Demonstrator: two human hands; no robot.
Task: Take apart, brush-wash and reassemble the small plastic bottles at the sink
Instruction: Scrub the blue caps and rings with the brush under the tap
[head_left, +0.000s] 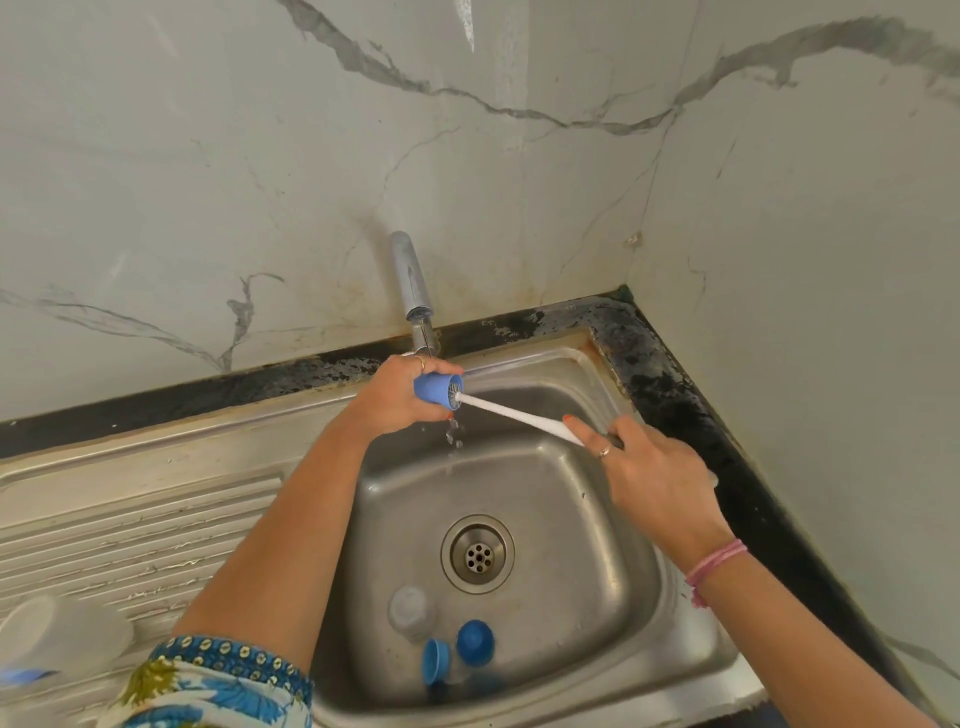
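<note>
I log: left hand grips one blue cap, mouth rightward | right hand grips one brush, handle sloping right-down | sink: two blue caps, one clear bottle

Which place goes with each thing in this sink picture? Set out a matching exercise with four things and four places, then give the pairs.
Things
1. blue cap
2. brush handle
3. drain
4. clear bottle

Places
A. lying on the sink floor, near side
B. in the left hand, under the tap
C. middle of the sink floor
D. in the right hand

Pairs: 1-B, 2-D, 3-C, 4-A
</note>
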